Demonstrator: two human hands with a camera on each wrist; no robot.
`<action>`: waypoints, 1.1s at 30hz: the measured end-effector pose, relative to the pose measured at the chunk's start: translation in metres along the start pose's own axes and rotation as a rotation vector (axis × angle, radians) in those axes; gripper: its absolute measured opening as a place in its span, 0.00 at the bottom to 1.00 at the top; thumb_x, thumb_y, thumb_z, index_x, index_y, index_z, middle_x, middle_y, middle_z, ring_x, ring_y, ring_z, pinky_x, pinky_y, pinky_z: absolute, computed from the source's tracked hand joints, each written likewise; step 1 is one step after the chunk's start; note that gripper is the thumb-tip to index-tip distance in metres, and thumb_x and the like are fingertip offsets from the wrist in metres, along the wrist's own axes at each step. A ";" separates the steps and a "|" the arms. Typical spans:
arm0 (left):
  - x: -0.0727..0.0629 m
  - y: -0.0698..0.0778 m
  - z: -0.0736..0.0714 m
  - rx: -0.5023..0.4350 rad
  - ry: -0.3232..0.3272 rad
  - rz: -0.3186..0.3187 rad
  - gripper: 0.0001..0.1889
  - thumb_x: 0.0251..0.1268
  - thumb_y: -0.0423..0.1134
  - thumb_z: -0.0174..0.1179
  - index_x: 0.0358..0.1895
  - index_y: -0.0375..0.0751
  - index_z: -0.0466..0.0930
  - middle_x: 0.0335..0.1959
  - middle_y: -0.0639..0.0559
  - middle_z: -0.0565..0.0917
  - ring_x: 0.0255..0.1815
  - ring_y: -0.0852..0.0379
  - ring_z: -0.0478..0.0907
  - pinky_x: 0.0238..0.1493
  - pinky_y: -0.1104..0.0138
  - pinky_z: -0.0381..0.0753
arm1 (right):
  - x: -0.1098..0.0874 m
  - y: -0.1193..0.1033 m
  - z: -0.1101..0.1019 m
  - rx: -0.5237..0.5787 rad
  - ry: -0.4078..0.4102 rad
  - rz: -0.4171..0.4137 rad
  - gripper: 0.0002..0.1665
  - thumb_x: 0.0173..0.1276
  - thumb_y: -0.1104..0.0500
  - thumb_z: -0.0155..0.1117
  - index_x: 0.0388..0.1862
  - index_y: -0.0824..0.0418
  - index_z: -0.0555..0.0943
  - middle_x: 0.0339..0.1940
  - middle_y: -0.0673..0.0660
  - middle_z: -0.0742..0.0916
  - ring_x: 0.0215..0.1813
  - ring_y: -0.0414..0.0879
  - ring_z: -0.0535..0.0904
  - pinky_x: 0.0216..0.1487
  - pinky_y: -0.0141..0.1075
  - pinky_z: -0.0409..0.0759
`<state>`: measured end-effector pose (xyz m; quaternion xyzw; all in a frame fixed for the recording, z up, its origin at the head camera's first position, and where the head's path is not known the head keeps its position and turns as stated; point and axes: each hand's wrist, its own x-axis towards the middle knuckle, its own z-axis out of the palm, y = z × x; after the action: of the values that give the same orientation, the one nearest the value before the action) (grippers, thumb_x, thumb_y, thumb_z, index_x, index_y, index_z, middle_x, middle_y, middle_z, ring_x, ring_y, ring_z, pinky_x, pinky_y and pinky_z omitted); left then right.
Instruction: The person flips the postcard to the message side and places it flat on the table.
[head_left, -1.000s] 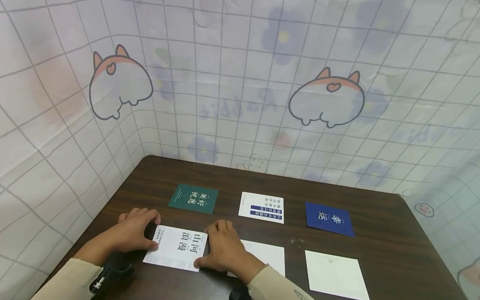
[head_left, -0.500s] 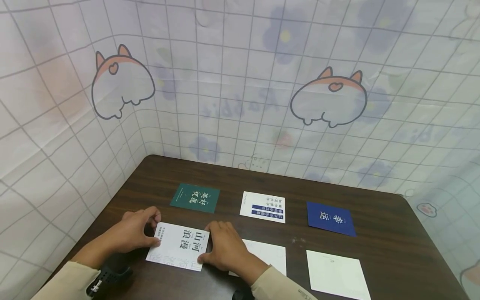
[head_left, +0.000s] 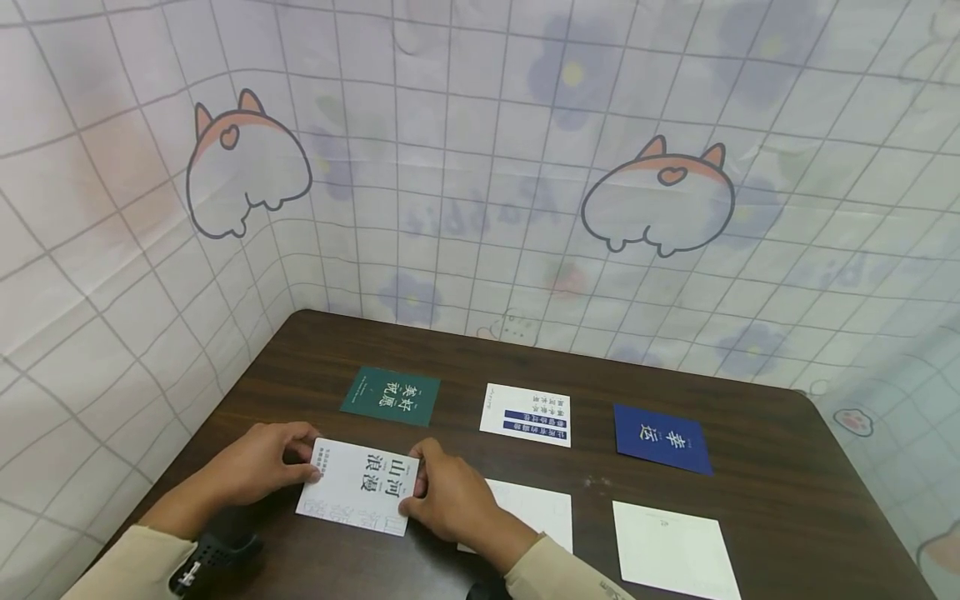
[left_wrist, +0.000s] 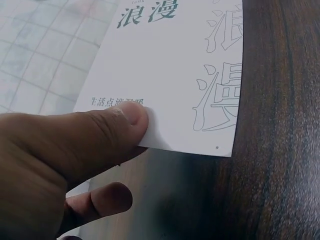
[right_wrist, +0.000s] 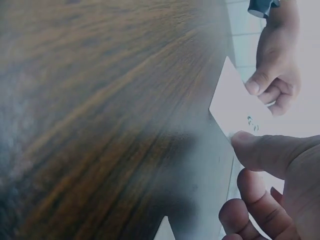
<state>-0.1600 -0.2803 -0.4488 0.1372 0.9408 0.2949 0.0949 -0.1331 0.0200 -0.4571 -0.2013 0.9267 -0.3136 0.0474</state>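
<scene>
Both hands grasp one white rectangular paper card with dark green characters point(head_left: 360, 483): the left hand point(head_left: 262, 462) pinches its left end, the right hand point(head_left: 453, 496) its right, so it sits between them. The left wrist view brings out the outlined characters point(left_wrist: 217, 97) and a tiny dot point(left_wrist: 217, 147) near the left thumb point(left_wrist: 112, 125). The right wrist view shows fingers point(right_wrist: 265, 205) curled below the right thumb point(right_wrist: 260, 152). Only the head view shows the dark green rectangular card point(head_left: 392, 397) beyond the grip and the deep blue one point(head_left: 663, 438) well to its right
</scene>
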 end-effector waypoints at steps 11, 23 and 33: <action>0.000 -0.003 -0.003 0.020 0.030 0.032 0.09 0.64 0.44 0.72 0.37 0.52 0.79 0.29 0.62 0.79 0.32 0.59 0.74 0.34 0.62 0.71 | 0.001 0.003 0.001 -0.007 0.025 -0.013 0.16 0.62 0.52 0.76 0.28 0.49 0.73 0.21 0.38 0.75 0.22 0.34 0.69 0.21 0.33 0.66; -0.001 0.000 -0.005 -0.041 0.031 0.050 0.09 0.66 0.43 0.70 0.35 0.50 0.78 0.27 0.63 0.81 0.31 0.60 0.76 0.32 0.64 0.73 | 0.000 0.005 0.002 -0.037 0.053 -0.044 0.14 0.68 0.52 0.69 0.26 0.49 0.73 0.18 0.39 0.73 0.21 0.33 0.67 0.20 0.31 0.63; -0.002 -0.004 -0.007 -0.108 0.061 0.106 0.06 0.66 0.43 0.70 0.36 0.49 0.82 0.30 0.63 0.83 0.34 0.62 0.79 0.36 0.65 0.75 | -0.002 0.005 -0.002 -0.071 0.109 -0.055 0.08 0.68 0.51 0.70 0.31 0.48 0.79 0.22 0.38 0.75 0.28 0.33 0.69 0.25 0.30 0.67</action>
<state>-0.1607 -0.2882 -0.4452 0.1726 0.9174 0.3539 0.0577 -0.1336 0.0255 -0.4585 -0.2108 0.9326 -0.2922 -0.0191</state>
